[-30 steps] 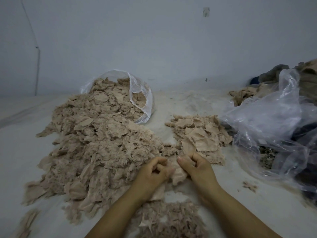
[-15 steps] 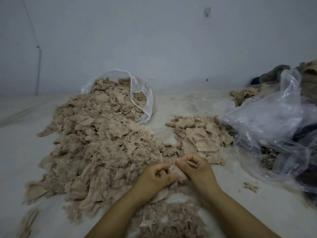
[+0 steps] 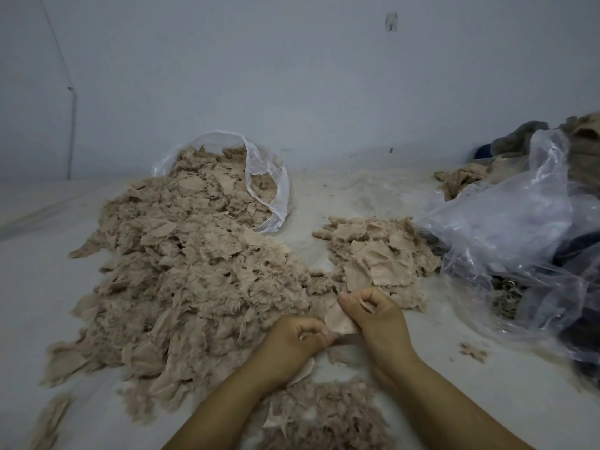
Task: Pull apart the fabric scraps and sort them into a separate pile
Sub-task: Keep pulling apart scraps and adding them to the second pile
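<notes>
I see the left hand (image 3: 292, 342) and right hand (image 3: 373, 316) both pinching one beige fabric scrap (image 3: 339, 321) – mid-separation. Risk: a weak pinch slips – the scrap drops into the unsorted heap (image 3: 194, 271)

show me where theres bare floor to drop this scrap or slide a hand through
Bare strip between the big heap and the smaller pile, running back past the clear bag to the wall. Bare too at far left, and right of the right hand up to the crumpled plastic, bar one stray scrap. Crowded: around both hands and the fluffy pile between the forearms.
</notes>
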The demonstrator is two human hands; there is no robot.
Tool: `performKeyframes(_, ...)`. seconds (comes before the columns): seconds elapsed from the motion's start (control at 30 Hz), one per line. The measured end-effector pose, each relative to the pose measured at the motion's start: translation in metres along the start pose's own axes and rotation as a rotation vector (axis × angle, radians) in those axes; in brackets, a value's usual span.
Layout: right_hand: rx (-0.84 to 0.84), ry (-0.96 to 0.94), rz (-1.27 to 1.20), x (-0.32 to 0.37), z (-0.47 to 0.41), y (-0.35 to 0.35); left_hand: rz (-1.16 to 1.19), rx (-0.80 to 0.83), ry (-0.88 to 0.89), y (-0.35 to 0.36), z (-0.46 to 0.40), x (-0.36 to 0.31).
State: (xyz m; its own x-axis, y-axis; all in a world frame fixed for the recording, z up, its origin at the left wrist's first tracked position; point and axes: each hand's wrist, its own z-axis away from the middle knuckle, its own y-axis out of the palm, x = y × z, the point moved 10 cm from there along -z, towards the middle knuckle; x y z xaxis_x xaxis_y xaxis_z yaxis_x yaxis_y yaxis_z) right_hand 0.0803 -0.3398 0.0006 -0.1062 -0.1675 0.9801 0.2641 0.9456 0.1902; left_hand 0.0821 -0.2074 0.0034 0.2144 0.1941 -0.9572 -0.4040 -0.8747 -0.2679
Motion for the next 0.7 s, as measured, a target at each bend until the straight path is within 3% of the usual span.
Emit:
performKeyframes(0.2,-0.133,-0.028,-0.102,0.010,-0.009,-0.027,0.099,-0.032,-0.051,-0.010,0.000,0.004)
performKeyframes(0.37,-0.162,0.144,-0.575,-0.002,-0.018,-0.037,0.189,-0.175,-0.041,-0.027,0.000,0.009)
performKeyframes(0.43,-0.073,0.240,-0.416,-0.010,-0.011,-0.023,0.216,-0.176,-0.033,-0.026,-0.001,0.010)
performKeyframes(0.6,0.403,0.237,0.180,-0.021,0.018,0.034,0.338,-0.181,-0.020,-0.025,-0.003,0.011)
performKeyframes(0.7,0.376,0.179,0.166,-0.019,0.017,0.032,0.366,-0.216,0.015,-0.029,-0.003,0.008)
